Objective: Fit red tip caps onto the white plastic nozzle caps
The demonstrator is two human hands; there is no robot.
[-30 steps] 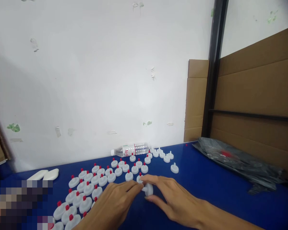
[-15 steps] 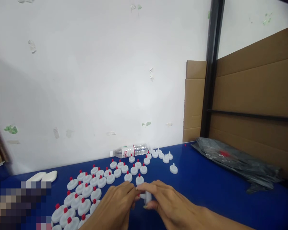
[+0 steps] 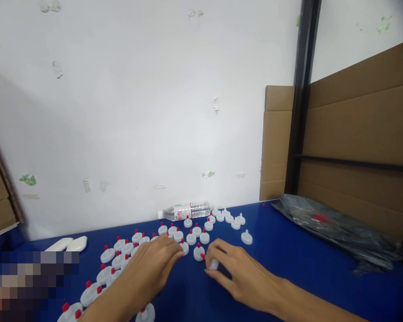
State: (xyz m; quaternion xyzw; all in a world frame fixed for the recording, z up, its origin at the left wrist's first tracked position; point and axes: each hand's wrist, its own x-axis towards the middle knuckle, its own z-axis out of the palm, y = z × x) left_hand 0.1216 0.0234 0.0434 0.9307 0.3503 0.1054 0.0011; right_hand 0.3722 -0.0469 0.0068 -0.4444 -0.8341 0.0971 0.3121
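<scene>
My right hand is closed on a white plastic nozzle cap, pinched between thumb and fingers. Its red tip points left. My left hand hovers apart from it, over the rows of caps, with fingers loosely bent and nothing visible in them; part of the fingertips is hidden. Several white caps with red tips stand on the blue table, among them one cap just left of my right hand and another cap below my left forearm. Several caps without red tips, such as a lone cap, stand farther right.
A clear plastic bottle lies against the white wall behind the caps. Two white rounded pieces rest at the left. A grey plastic bag lies at the right, by cardboard and a black post. The blue table spreads beneath.
My hands were together at the cap; my left hand has moved left and away. The cap stays in my right hand, which has shifted slightly right. The view has shifted a little.
</scene>
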